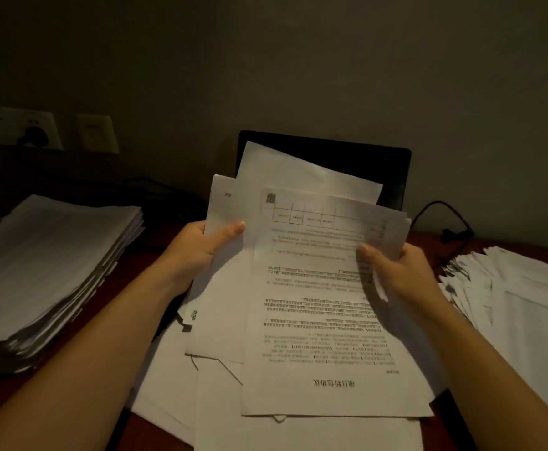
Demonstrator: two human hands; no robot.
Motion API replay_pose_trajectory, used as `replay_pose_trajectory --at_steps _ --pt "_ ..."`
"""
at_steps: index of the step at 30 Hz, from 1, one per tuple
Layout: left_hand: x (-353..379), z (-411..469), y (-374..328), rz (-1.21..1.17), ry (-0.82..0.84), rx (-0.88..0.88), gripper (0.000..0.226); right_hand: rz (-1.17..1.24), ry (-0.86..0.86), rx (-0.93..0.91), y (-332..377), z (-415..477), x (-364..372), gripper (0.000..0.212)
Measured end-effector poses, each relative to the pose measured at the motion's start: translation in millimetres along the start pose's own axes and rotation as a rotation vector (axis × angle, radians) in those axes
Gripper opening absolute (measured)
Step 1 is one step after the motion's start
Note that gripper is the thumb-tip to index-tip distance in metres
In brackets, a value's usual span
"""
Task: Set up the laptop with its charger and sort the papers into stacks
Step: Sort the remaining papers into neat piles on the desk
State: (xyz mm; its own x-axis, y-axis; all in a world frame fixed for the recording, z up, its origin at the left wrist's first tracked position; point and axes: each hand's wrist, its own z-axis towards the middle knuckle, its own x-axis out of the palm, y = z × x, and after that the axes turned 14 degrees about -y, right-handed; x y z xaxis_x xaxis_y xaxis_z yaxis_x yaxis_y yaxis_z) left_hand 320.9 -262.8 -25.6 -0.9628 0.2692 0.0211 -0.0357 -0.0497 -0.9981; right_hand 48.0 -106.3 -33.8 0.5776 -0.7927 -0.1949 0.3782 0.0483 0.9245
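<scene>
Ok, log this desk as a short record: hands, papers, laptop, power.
left hand: grips the left edge of the held papers, thumb on top
right hand: grips their right edge
held papers: fanned, printed, text upside down to the camera
laptop: open, screen dark, behind the papers
left stack: tall, fairly squared, on the table
right pile: looser, spread
loose sheets: under the held papers
power: plug in wall socket; cable right of laptop, connection not visible
</scene>
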Motion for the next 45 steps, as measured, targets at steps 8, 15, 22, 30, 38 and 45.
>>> replay_pose_trajectory --at_steps 8,15,22,30,38,45 --pt "5 -5 1 0.137 0.173 0.005 0.036 0.187 -0.176 -0.097 15 -16 13 0.025" --pt "0 -3 -9 -0.036 0.020 -0.021 0.023 0.133 0.142 0.011 20 -7 -3 0.031" --pt "3 -6 -17 -0.169 -0.057 -0.045 0.026 0.175 0.274 0.237 29 -7 -10 0.022" --pt "19 -4 -17 -0.382 -0.181 0.015 0.037 0.187 0.291 0.577 18 -4 -12 0.034" --pt "-11 -6 -16 -0.066 0.075 -0.230 0.029 0.243 0.201 0.631 14 -6 -5 0.019" --pt "-23 2 -13 -0.342 0.192 -0.337 0.043 0.223 0.248 0.497 22 -17 -8 0.021"
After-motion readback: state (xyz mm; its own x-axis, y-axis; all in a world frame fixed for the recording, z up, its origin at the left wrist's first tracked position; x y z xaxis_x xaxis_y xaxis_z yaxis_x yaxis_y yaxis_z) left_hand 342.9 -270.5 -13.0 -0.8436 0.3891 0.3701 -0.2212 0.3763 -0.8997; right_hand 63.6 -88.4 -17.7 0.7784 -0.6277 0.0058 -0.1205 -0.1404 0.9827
